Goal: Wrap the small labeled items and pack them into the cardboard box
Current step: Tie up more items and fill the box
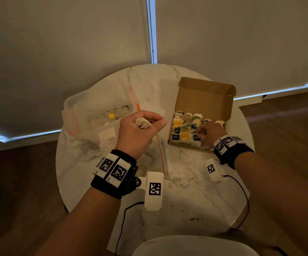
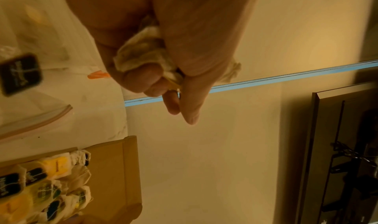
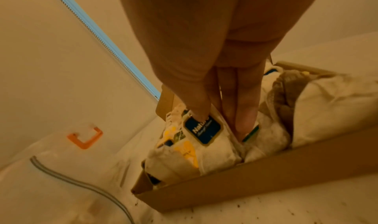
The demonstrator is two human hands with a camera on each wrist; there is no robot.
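Observation:
The open cardboard box (image 1: 205, 93) sits on the right side of the table, its lid raised at the back. It holds several white-wrapped items (image 1: 184, 126) with yellow, blue and green labels. My right hand (image 1: 202, 133) reaches into the box's near row. It pinches a blue-labelled wrapped item (image 3: 202, 130) between the thumb (image 3: 201, 114) and straight fingers (image 3: 245, 119). My left hand (image 1: 142, 126) is raised left of the box and grips a crumpled white-wrapped item (image 1: 143, 123), (image 2: 139, 56) in curled fingers.
Clear zip bags (image 1: 97, 115) with an orange slider lie on the left of the round marble table (image 1: 186, 200). Another zip bag (image 1: 161, 154) lies under my left wrist. Dark crumbs dot the near tabletop. Thin cables run from both wrists.

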